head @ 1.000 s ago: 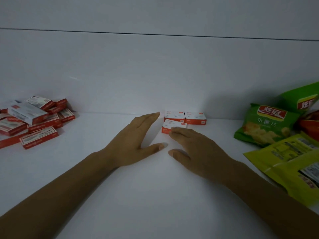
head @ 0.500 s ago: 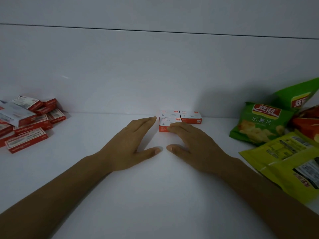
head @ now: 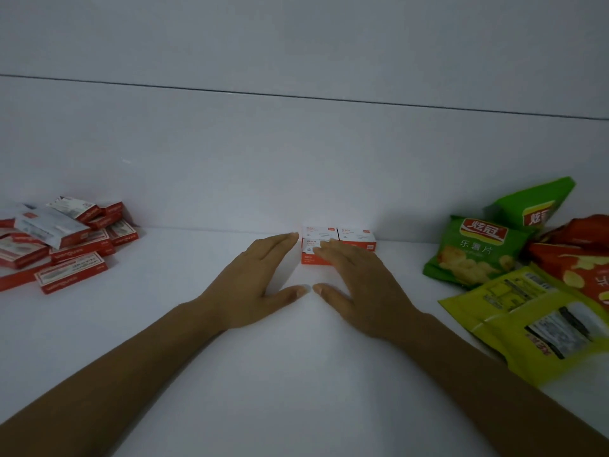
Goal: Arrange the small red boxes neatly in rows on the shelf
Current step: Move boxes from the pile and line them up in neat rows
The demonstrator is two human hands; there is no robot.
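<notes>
Plain white shelf surface, smooth and matte, filling the lower half. Behind it, a white back wall, joined to the surface along one straight edge. Higher up, a thin dark horizontal seam across the full width, with another plain white panel above. Dim, bluish-grey light, with soft shadow at the foot of the wall on the right.

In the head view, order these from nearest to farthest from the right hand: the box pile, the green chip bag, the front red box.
1. Front red box: under the fingertips of the right hand.
2. Green chip bag: to its right.
3. Box pile: far left.
</notes>
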